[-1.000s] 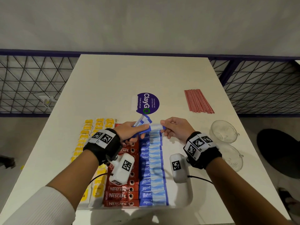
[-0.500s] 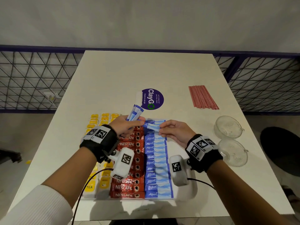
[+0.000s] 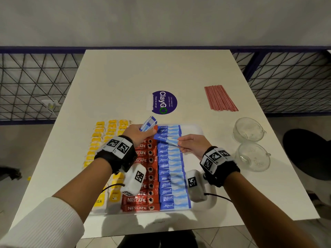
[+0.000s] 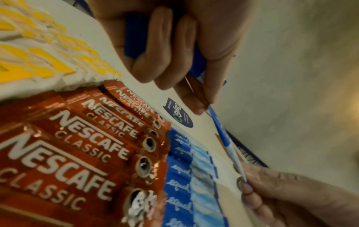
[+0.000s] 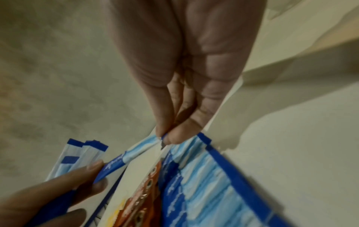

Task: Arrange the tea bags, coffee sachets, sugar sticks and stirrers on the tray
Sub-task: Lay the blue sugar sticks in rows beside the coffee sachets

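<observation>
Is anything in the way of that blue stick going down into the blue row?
Nothing visible blocks it. The right hand pinches one end of the blue sugar stick, the left hand touches the other, and it hangs just over the blue row. The left hand also grips spare sticks.

White table (image 3: 125,83), tray (image 3: 195,130), stirrers (image 3: 220,100), 2 glass cups (image 3: 249,129)

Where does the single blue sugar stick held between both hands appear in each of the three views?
Head: the sugar stick is at centre, above the blue row.
Left wrist: sugar stick right of centre, seen edge-on.
Right wrist: sugar stick lower centre, pinched by the right hand.
Shared landmark: red Nescafe sachets.
</observation>
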Demonstrator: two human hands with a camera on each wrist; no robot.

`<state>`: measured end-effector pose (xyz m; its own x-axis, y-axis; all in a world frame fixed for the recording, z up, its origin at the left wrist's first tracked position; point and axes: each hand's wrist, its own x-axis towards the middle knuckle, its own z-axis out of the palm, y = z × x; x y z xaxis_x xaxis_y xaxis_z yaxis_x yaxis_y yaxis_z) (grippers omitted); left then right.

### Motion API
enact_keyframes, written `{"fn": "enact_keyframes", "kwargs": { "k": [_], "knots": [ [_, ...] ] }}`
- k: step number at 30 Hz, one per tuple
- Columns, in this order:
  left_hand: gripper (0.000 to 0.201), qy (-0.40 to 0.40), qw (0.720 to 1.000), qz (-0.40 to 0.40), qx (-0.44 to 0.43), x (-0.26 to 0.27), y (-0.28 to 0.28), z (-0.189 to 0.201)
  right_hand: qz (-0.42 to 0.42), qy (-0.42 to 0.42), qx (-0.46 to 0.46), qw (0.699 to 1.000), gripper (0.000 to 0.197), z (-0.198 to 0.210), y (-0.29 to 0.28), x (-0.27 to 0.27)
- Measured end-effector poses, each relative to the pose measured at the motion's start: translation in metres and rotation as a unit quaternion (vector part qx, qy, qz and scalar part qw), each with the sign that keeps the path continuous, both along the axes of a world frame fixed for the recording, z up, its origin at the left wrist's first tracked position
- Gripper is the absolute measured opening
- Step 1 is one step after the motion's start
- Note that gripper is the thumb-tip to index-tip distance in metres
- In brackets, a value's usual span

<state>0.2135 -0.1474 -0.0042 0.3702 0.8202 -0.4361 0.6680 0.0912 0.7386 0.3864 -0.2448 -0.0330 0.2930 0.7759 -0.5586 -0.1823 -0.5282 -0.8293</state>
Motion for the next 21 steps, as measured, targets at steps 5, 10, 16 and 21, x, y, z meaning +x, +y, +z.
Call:
{"fn": "enact_keyframes", "kwargs": {
  "k": [5, 10, 16, 21],
  "knots": [
    [0.025, 0.063, 0.998, -0.016, 0.006, 0.003, 0.000, -0.004, 0.019, -0.026, -0.028, 0.999, 0.009, -0.006, 0.001, 0.009],
    [0.033, 0.120, 0.992, -0.048, -0.005, 0.007, 0.000, -0.005, 0.024, -0.018, -0.035, 0.999, 0.018, -0.011, 0.008, 0.013],
    [0.026, 0.140, 0.988, -0.063, -0.022, 0.009, 0.003, -0.016, 0.044, -0.058, -0.050, 0.996, 0.016, -0.015, 0.013, 0.018],
    [0.029, 0.139, 0.987, -0.076, -0.025, 0.010, 0.004, -0.019, 0.067, -0.087, -0.061, 0.992, 0.015, -0.020, 0.017, 0.022]
  ]
}}
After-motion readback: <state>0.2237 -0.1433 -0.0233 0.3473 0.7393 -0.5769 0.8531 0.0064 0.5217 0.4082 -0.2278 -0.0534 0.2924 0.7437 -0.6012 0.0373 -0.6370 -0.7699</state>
